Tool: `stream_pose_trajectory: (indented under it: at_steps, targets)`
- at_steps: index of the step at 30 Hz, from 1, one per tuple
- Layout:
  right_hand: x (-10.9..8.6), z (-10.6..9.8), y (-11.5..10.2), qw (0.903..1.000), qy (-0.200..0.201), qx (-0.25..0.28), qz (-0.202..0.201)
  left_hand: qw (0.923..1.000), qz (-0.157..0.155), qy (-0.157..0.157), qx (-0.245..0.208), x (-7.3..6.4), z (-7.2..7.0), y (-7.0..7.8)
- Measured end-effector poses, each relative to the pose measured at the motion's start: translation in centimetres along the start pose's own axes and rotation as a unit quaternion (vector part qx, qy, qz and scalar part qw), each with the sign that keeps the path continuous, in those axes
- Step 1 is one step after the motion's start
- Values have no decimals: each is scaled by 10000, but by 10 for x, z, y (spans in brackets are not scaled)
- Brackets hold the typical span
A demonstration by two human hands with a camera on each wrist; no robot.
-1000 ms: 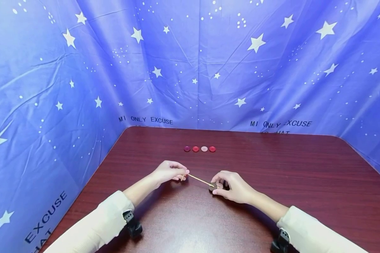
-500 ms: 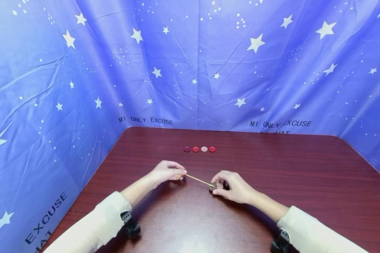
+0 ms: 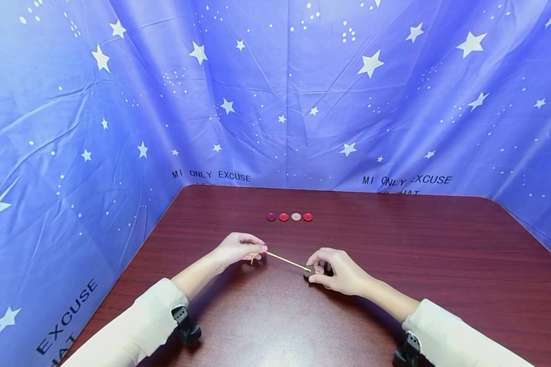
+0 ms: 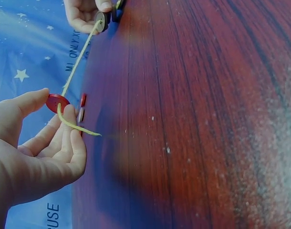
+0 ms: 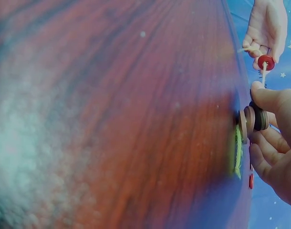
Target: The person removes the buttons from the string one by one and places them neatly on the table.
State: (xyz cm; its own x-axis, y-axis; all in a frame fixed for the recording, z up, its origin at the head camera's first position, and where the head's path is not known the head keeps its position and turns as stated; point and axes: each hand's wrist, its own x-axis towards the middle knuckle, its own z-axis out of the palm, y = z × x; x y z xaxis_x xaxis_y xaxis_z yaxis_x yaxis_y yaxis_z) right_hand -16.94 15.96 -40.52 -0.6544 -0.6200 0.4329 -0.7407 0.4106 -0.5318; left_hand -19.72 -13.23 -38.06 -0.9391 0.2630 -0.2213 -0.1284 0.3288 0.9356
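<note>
In the head view a yellow string (image 3: 286, 260) runs taut between the two hands. The left hand (image 3: 236, 251) pinches a red button (image 4: 52, 102) by its edge, between thumb and fingers. The string passes through this button, and its short loose end hangs past the fingers. To the right, the right hand (image 3: 344, 272) holds a dark brown button (image 3: 309, 271) at the string's other stretch. Lighter brown buttons (image 5: 248, 119) sit stacked beside the dark one, in the right wrist view. Below them hangs the other tail of the string.
Several loose buttons lie in a row on the table beyond the hands: a purple one (image 3: 271, 216), a red one (image 3: 283, 216), a pale pink one (image 3: 296, 216) and another red one (image 3: 307, 216). A blue star-printed curtain (image 3: 266, 127) borders the dark red table (image 3: 418, 234).
The left hand has moved a little to the left, away from the right hand. More string shows between them, and the loose end has shortened. The right hand stays put.
</note>
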Motion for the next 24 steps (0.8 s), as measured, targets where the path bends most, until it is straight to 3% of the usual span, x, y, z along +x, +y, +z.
stream_pose_trajectory:
  at_steps: [15, 24]
  targets:
    - [0, 1, 3, 10000, 45, 25, -75, 10000, -5, 48, -23, -5, -6, -1]
    - [0, 1, 1, 10000, 52, 10, -75, 9985, -145, 31, -523, -1, -12, -6]
